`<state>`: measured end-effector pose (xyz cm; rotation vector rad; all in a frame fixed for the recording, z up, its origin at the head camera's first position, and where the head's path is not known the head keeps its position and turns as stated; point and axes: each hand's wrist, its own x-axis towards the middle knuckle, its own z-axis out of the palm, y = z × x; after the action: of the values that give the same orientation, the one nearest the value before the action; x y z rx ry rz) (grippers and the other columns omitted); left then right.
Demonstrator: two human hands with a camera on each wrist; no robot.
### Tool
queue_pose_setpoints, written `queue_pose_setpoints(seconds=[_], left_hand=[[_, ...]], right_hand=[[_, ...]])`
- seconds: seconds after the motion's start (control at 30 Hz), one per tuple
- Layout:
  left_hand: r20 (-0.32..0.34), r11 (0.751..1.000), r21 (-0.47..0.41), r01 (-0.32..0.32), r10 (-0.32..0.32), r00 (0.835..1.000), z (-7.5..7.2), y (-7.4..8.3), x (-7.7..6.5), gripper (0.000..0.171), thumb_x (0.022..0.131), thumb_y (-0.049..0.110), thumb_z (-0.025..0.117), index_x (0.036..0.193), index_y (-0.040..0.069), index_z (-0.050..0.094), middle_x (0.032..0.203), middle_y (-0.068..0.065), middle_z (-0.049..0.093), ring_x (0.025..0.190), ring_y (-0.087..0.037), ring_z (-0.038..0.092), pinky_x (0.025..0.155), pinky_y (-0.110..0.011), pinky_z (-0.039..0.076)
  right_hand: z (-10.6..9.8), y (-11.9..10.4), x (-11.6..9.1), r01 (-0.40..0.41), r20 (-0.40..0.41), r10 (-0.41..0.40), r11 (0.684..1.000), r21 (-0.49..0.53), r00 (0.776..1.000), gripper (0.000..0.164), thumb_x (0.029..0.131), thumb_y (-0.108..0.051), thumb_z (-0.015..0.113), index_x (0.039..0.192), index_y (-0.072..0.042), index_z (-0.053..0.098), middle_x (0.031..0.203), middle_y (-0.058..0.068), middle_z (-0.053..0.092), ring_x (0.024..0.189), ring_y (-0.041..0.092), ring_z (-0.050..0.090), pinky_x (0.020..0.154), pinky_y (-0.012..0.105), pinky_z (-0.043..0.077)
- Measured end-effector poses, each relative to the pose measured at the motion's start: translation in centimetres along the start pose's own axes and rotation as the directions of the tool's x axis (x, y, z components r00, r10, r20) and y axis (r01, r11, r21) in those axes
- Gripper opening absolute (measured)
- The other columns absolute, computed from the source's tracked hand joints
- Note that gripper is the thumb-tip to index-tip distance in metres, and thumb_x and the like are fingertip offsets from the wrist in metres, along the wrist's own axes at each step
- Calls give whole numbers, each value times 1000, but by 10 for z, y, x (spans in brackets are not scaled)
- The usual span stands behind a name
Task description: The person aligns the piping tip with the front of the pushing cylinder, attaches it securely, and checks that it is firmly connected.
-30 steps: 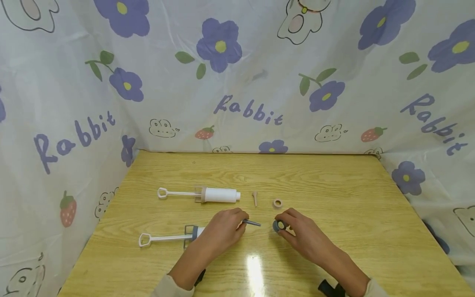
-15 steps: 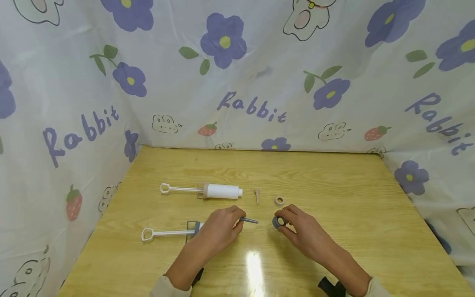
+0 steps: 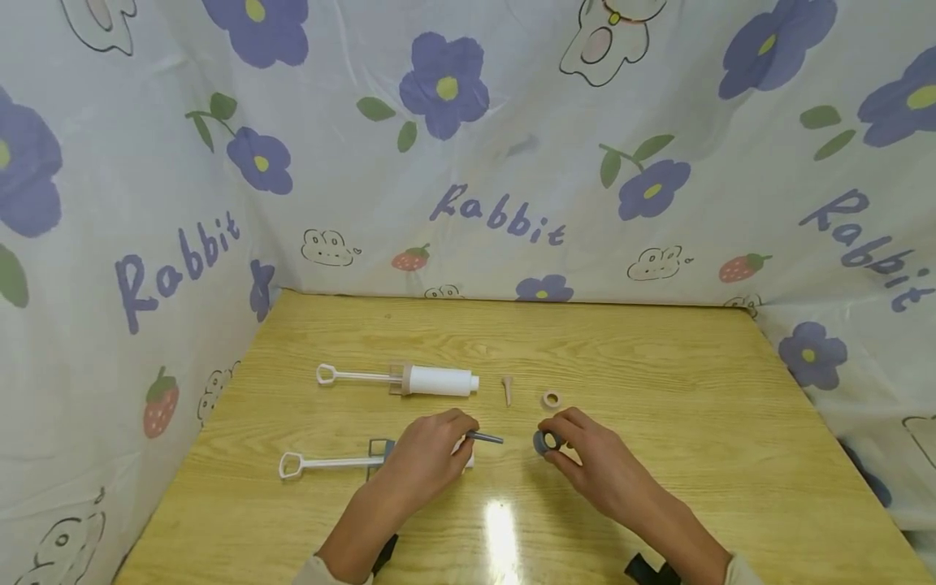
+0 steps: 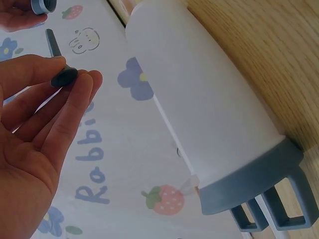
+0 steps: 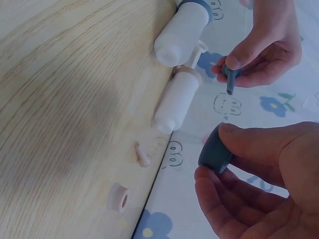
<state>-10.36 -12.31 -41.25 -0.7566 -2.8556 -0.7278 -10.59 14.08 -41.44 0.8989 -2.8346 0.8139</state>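
Observation:
My left hand (image 3: 427,455) pinches a blue-grey nozzle (image 3: 486,437) between thumb and fingertips. Its thin end points right, and the flared end (image 4: 64,77) faces the left wrist camera. Across a small gap, my right hand (image 3: 600,459) holds a blue-grey ring cap (image 5: 215,150) between thumb and fingers, its round opening toward the left hand. Beneath the left hand lies a large white syringe (image 4: 204,94) with a blue-grey collar (image 4: 254,174); in the head view the hand covers most of its barrel, while its white plunger handle (image 3: 290,465) sticks out left.
Behind the hands lies a second white syringe (image 3: 440,381) with a beige collar. To its right are a beige nozzle (image 3: 508,392) and a beige ring cap (image 3: 552,399). A printed cloth (image 3: 497,162) hangs along the back and sides of the wooden table (image 3: 658,349).
The left hand has drifted slightly left with the nozzle, and the tip of the syringe below now shows beside it. The ring cap has turned a little in the right hand.

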Motion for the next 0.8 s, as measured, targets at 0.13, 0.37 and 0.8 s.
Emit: queue_pose_setpoints(seconds=[0.13, 0.37, 0.8], left_hand=[[-17, 1000, -10, 0, -1, 1000, -2, 1, -2, 11, 96, 6, 71, 106, 4, 75, 106, -7, 76, 86, -19, 75, 67, -26, 58], [-43, 1000, 1, -10, 10, 999, -4, 3, -6, 10, 95, 5, 72, 104, 4, 75, 102, -6, 76, 85, -18, 75, 67, -26, 59], [-62, 1000, 17, 8, -7, 998, -8, 8, -12, 10, 95, 6, 71, 104, 6, 75, 102, -4, 76, 85, -17, 74, 65, -25, 57]], right_hand=[[-1, -2, -1, 2, -16, -2, 1000, -4, 1000, 29, 93, -10, 76, 121, -12, 69, 117, -2, 65, 93, 11, 67, 72, 23, 57], [-1, -6, -2, 21, -33, -21, 1000, 2, 999, 30, 93, -10, 76, 122, -14, 68, 118, -1, 65, 93, 11, 65, 72, 25, 57], [-2, -10, -2, 47, -55, -46, 999, 26, 997, 31, 93, -9, 76, 122, -17, 67, 118, -5, 65, 95, 11, 67, 75, 26, 59]])
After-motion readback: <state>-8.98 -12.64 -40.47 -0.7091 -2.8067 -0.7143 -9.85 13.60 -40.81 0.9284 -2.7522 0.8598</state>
